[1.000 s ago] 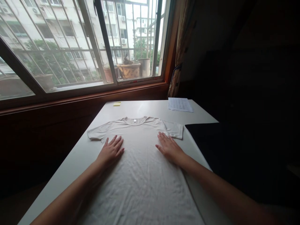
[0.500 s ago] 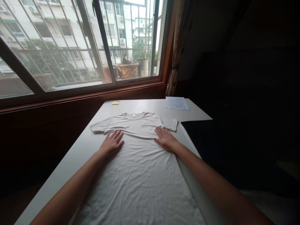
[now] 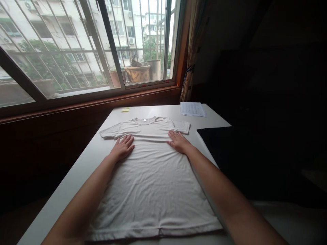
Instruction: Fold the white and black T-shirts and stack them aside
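A pale short-sleeved T-shirt lies spread on the white table, its neckline toward the window and its hem near me. Wrinkles run across its body, and a fold crosses the chest between my hands. My left hand rests flat on the shirt's left side below the sleeve, fingers apart. On the opposite side, just under the right sleeve, my right hand presses flat with its fingers spread. Neither hand grasps the cloth.
Printed papers lie at the table's far right corner, and a yellow sticky note at its far left. Something black and flat covers the right edge. Beyond the table are a barred window and a gathered curtain.
The view has shifted slightly, so the shirt's hem now shows at the bottom. Both hands stay flat at nearly the same places on the shirt.
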The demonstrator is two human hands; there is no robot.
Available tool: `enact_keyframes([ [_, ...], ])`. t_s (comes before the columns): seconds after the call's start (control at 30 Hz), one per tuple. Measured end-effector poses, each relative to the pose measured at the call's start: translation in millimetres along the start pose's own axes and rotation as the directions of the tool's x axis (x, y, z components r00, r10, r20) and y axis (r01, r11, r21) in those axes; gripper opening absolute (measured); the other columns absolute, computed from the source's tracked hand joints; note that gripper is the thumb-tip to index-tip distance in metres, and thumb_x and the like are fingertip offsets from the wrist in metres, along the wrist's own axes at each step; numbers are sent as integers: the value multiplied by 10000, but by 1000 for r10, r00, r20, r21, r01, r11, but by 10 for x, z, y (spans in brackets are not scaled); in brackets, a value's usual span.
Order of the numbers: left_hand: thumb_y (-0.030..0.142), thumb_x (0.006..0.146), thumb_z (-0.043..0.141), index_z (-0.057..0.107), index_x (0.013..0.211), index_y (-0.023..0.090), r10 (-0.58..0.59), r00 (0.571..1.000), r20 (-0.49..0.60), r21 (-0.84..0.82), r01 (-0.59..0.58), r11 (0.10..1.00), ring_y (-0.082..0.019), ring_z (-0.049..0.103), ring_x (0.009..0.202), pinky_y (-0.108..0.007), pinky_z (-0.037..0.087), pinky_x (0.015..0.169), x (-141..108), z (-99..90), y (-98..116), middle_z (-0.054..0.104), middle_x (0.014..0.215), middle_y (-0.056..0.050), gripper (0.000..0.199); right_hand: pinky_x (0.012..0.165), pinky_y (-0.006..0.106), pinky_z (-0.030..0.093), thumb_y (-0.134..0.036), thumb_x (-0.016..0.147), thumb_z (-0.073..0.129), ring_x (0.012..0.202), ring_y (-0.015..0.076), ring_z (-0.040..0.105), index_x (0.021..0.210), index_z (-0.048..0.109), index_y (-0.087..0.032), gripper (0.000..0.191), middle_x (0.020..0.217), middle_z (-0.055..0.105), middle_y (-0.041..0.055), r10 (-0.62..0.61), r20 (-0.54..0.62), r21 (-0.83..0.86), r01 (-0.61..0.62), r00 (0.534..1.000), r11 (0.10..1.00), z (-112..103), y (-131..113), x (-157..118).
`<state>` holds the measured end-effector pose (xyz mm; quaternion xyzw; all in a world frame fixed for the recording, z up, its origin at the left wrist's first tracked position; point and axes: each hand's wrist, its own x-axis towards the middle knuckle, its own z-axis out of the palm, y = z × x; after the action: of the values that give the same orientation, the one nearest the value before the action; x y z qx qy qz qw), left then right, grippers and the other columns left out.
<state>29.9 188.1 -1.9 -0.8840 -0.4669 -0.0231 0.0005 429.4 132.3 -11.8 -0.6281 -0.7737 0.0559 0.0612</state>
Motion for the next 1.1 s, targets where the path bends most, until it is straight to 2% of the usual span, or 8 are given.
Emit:
enact_keyframes([
  [0.17, 519, 1064, 224, 278, 1607, 245, 8, 1000, 14, -7, -8, 1000, -300, 156, 1568, -622, 159, 1223, -304, -20, -150, 201, 1692, -95, 611, 1267, 460, 74, -619, 1024, 259, 1572, 236, 100, 1632, 206, -153, 768, 1705, 137, 90, 98, -7, 10, -98, 995, 995, -16, 132, -190],
  [0.3, 513, 1072, 209, 289, 1598, 268, -13, 999, 31, -13, 13, 1000, -305, 180, 1561, -651, 208, 1201, -800, -7, -386, 233, 1680, -87, 586, 1247, 506, 158, -589, 1029, 271, 1560, 288, 161, 1624, 219, -114, 763, 1690, 172, 157, 251, 1, 30, -251, 968, 968, -62, 230, -396],
  [0.43, 509, 1069, 271, 278, 1595, 304, -18, 1000, -6, 7, 18, 1000, -334, 183, 1556, -680, 269, 1171, -1357, 16, -436, 240, 1676, -70, 565, 1231, 515, 217, -508, 1038, 299, 1554, 314, 178, 1622, 220, -100, 717, 1690, 137, 181, 311, 7, 46, -310, 951, 949, -96, 66, -764],
  [0.53, 486, 1065, 337, 262, 1595, 334, 52, 998, -37, 17, -51, 999, -331, 186, 1554, -668, 270, 1181, -1762, 54, -260, 251, 1670, -57, 557, 1251, 431, 206, -526, 1033, 336, 1567, 249, 134, 1631, 218, -161, 711, 1706, 94, 93, 197, -5, 59, -196, 980, 979, -44, -199, -1238],
  [0.63, 446, 1060, 385, 203, 1604, 343, 102, 994, -38, 38, -100, 994, -307, 244, 1539, -631, 275, 1198, -2139, 104, -60, 267, 1663, -52, 583, 1266, 481, 152, -529, 1050, 303, 1564, 236, 153, 1622, 267, -200, 661, 1692, 189, 63, 7, -48, 30, -5, 999, 1000, 44, -401, -1777],
  [0.77, 417, 1039, 446, 198, 1608, 341, 93, 994, -50, 77, -89, 993, -321, 322, 1507, -615, 351, 1168, -2588, 103, 24, 316, 1644, -57, 626, 1263, 499, 184, -559, 1051, 329, 1555, 241, 193, 1604, 325, -222, 647, 1677, 250, 70, -12, -64, 40, 14, 998, 999, 71, -435, -2342],
  [0.93, 391, 985, 545, 458, 1522, 350, 174, 973, -155, 38, -170, 985, -286, 528, 1387, -439, 526, 1070, -3046, -83, 88, 525, 1537, -46, 546, 1226, 564, 272, -532, 1031, 444, 1533, 297, 261, 1532, 465, -299, 553, 1645, 345, 80, -61, -51, 137, 67, 997, 988, -63, -439, -2808],
  [1.1, 395, 943, 615, 701, 1206, 350, 106, 970, -220, -107, -132, 985, -226, 691, 1134, -296, 603, 926, -3318, -324, 333, 708, 1269, -38, 281, 1137, 477, 429, -412, 974, 612, 1411, 290, 453, 1195, 710, -281, 276, 1485, 543, 108, -186, -85, 277, 202, 979, 939, -276, -644, -3150],
])
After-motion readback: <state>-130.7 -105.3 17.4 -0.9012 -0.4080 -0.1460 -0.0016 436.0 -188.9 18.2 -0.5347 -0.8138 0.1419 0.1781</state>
